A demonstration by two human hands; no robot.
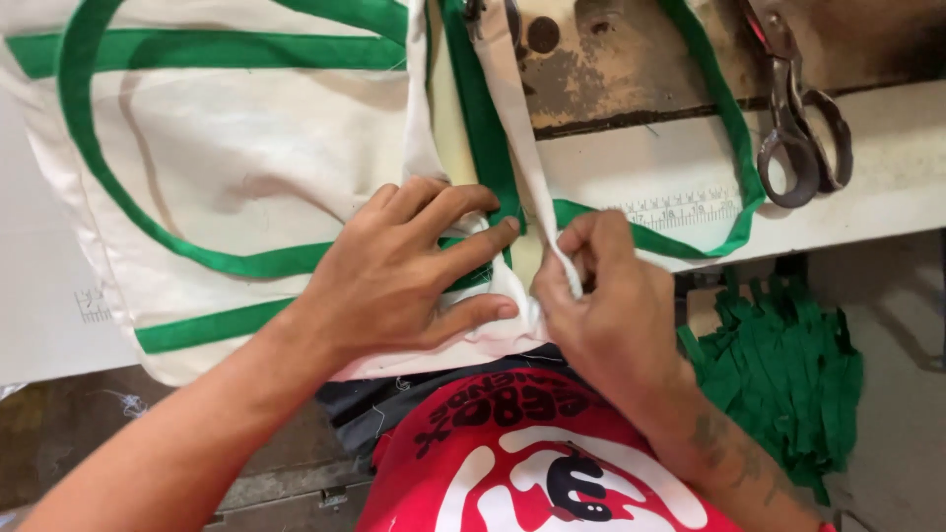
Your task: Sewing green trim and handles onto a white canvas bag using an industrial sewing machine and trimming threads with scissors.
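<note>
Two hands work one cream bag (227, 158): left hand (394, 271) presses flat on its green strap (483, 128); right hand (606, 305) pinches the cloth edge. Scissors (803, 128) lie apart.

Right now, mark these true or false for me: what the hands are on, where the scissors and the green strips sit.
1. The left hand lies spread on the cream bag. True.
2. The right hand holds the scissors. False: it pinches a fold of cream fabric, and the scissors lie untouched at the table's far right.
3. The bag's handle is red. False: it is green.
4. A pile of green strips sits below the table edge on the right. True.
5. A printed ruler scale shows on the white table. True.
</note>
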